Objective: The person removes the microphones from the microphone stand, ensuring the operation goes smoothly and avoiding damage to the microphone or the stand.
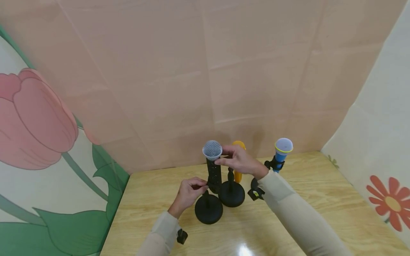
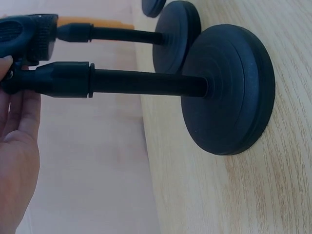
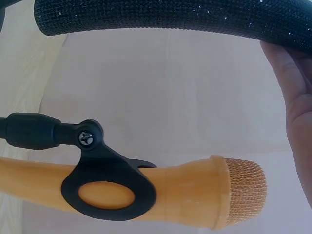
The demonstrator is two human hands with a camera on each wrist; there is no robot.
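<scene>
A black glittery microphone [image 1: 214, 172] with a silver mesh head stands steeply tilted near the middle of the table. My right hand [image 1: 238, 159] holds it just below the head, thumb in front and fingers behind. Lower down, my left hand [image 1: 189, 193] pinches the joint at the top of a black microphone stand [image 2: 146, 82], beside the clip [image 2: 41, 36]. The stand's round base [image 1: 209, 209] rests on the wood. In the right wrist view the microphone's dark body runs along the top, close above an orange microphone [image 3: 190, 192].
The orange microphone sits in the clip [image 3: 107, 190] of a second stand, whose base [image 1: 231, 193] is right behind the first. Farther right, a blue microphone [image 1: 282, 153] with a white head leans in a third stand. A pinkish sheet [image 1: 160, 89] hangs behind the table [image 1: 144, 206].
</scene>
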